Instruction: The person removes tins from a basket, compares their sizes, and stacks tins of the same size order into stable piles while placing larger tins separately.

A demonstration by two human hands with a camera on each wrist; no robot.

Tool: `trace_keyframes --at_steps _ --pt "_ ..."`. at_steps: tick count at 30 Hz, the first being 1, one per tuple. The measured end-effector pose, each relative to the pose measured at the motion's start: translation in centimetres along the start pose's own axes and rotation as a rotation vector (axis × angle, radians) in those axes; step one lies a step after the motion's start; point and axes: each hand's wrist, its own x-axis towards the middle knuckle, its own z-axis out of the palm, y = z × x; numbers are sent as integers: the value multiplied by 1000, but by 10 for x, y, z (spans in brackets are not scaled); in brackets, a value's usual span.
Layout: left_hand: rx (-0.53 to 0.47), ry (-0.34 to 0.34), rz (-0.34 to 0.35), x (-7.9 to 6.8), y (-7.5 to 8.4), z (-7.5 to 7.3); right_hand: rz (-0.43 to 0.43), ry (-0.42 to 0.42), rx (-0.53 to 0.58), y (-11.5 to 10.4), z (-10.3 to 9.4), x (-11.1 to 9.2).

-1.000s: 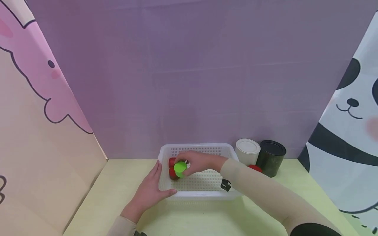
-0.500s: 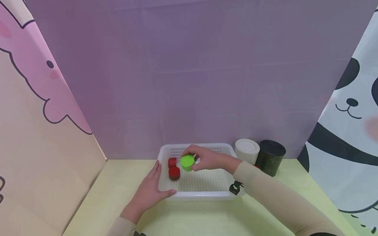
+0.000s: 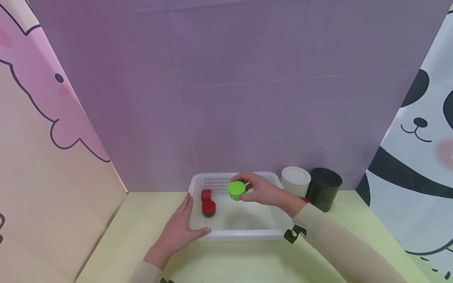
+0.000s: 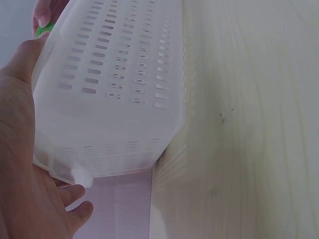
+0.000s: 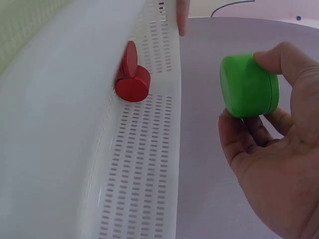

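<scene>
A small green lidded container (image 3: 236, 190) is pinched between the thumb and fingers of my right hand (image 3: 260, 190). In the right wrist view the green container (image 5: 248, 85) shows a lid seam and hangs clear of the rim. Below it stands a white perforated basket (image 3: 247, 234). Two small red round containers sit at the basket's left end: an upright one (image 3: 209, 208) in front and another (image 3: 206, 195), seemingly on its side, behind. My left hand (image 3: 180, 224) rests at the basket's front left corner, fingers extended along the left rim and thumb on the front rim.
Right of the basket stand a white lidded can (image 3: 296, 181) and a black lidded can (image 3: 323, 190). Part of a red object (image 3: 305, 200) shows beside them, mostly hidden by the right arm. A purple backdrop (image 3: 230, 98) rises behind the pale table (image 3: 226, 259).
My right hand has lifted the green container from beside the red ones and carried it to the right and up. The left hand and basket have stayed in place.
</scene>
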Motion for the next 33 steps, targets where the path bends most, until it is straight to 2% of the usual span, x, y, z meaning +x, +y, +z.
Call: trace_keyframes --at_steps 13,23,33 --pt "-9 2 -4 -1 2 1 18 182 38 15 -13 -34" --pt "-2 -3 -4 -1 4 0 79 257 35 22 -20 -59" --pt "-5 4 2 -2 5 0 96 369 41 29 -27 -82"
